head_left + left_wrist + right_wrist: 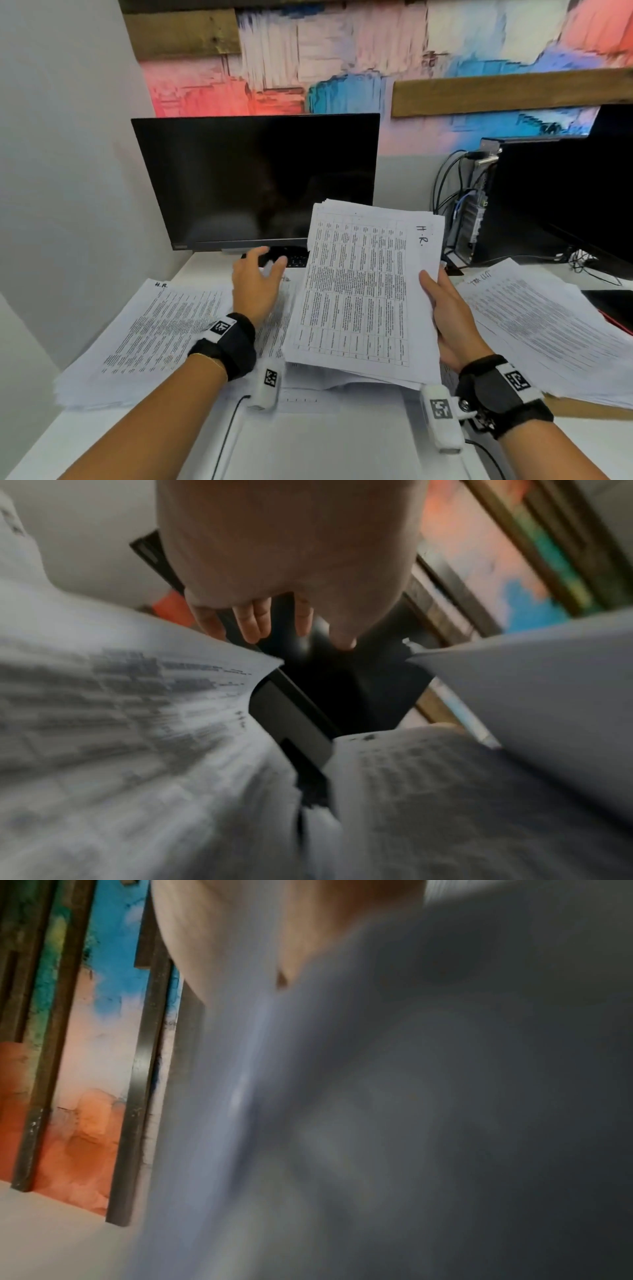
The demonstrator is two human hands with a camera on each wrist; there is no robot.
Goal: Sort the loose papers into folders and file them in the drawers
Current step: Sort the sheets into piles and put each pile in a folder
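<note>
1. The held stack of white printed sheets with a table layout and a handwritten "H.R." at its top corner [368, 294] fills the centre of the head view, raised off the white desk [329, 442] and tilted towards the camera.
2. The right hand [448, 318] grips its right edge, thumb on top and fingers curled beneath; the right wrist view is too blurred to add detail.
3. The left hand [257, 284], left of centre, is spread and holds nothing, hovering just beside the stack's left edge.
4. Judged: the stack is light but floppy, and loose sheets could slide or fan; supporting the opposite edge with the free hand looks sensible.
5. A second white printed pile also marked "H.R." [150, 339] lies at lower left, another [548, 329] at right.
6. A black monitor [257, 181] stands behind.
</note>
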